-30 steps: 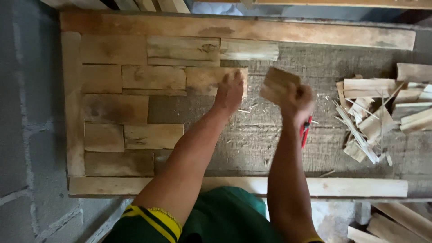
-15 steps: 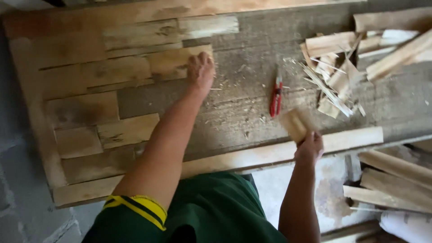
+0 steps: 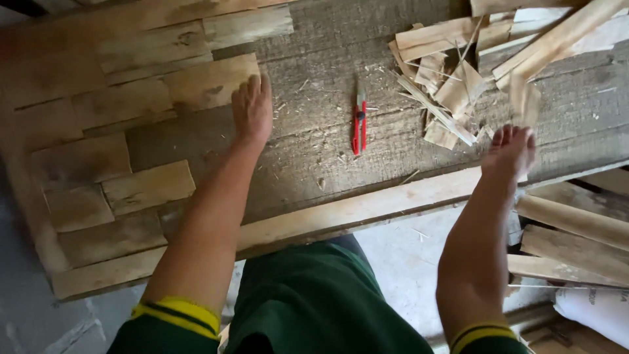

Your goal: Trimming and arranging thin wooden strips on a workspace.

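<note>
The weathered grey-brown plank table [image 3: 367, 39] shows a coarse streaked grain, flecked with pale shavings. Across its left part, flat rectangular wood tiles [image 3: 147, 187] run from honey tan to reddish brown, each with darker knots and streaks, fitted like patchwork. A slim red utility knife [image 3: 359, 118] has a grey metal strip along it. The heap of split wood offcuts [image 3: 452, 78] is pale cream and straw. The long wooden edge strip [image 3: 367, 210] is light yellow-tan. The dark green sleeves [image 3: 177, 321] end in yellow cuffs with a black stripe.
</note>
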